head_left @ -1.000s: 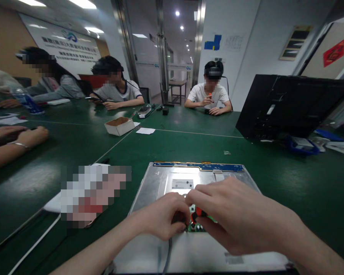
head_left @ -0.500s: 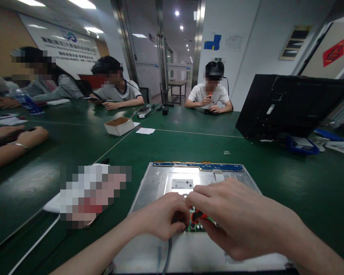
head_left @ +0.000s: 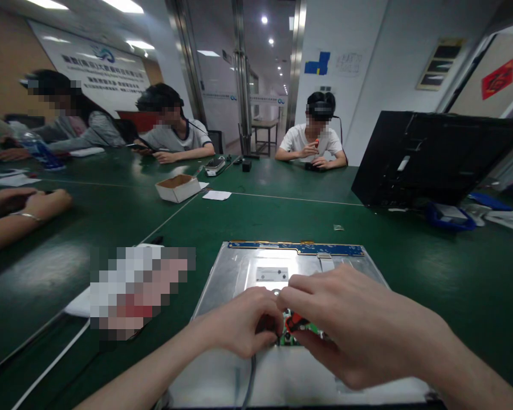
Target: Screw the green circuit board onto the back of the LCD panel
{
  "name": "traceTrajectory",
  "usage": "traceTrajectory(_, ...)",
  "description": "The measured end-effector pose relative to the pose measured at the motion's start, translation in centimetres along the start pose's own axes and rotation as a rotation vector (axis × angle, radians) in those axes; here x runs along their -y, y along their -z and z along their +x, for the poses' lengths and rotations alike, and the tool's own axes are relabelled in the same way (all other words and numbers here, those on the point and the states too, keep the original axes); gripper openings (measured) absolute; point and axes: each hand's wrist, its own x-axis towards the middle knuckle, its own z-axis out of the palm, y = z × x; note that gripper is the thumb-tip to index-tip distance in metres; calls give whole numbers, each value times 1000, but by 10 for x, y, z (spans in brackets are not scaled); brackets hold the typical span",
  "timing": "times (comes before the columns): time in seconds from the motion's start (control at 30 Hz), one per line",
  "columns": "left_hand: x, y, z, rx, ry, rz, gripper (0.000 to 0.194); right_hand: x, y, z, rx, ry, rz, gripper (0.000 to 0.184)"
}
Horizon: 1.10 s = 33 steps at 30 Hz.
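Observation:
A flat metal-backed display panel [head_left: 222, 290] lies before me, a narrow blue circuit strip [head_left: 273, 246] along its far edge. On its back is a small green circuit board [head_left: 288, 340], partly covered by my hands. My right hand [head_left: 346, 324] is closed around a screwdriver with a red-and-black handle [head_left: 297, 322] over that board; its tip is hidden. Curled at the board's left side, my left hand [head_left: 248, 322] has thumb and fingers pinched, and what they hold is hidden. A grey cable [head_left: 251, 376] runs toward me from under it.
Left of the panel lies a blurred-out phone-like item [head_left: 141, 296] with a white cable [head_left: 53, 361]. Farther off are an open white box [head_left: 179, 191] and a paper slip [head_left: 217, 195]. A large black monitor [head_left: 431, 159] stands at right. Several people sit around the green table [head_left: 282, 213].
The screwdriver's red-and-black handle has turned slightly in my right hand, whose lower fingers shifted a little. My left hand stays in place.

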Motion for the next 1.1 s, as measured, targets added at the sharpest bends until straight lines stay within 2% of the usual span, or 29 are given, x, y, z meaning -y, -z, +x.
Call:
traceTrajectory(0.07,0,0,0,0,2,-5,11,0,0,0,-4,10,-5,16)
traceTrajectory(0.33,0,0,-1,24,12,-33,16,0,2,2,17,-34,-6,3)
traceTrajectory(0.5,0,1,0,24,6,-20,17,1,4,1,26,-15,24,10)
traceTrajectory(0.63,-1,3,1,20,1,0,11,2,4,0,24,0,7,18)
traceTrajectory(0.87,-2,3,2,40,-2,6,12,0,4,2,37,-32,2,2)
traceTrajectory(1.1,-2,3,2,43,-1,-11,13,1,2,-1,-1,2,2,17)
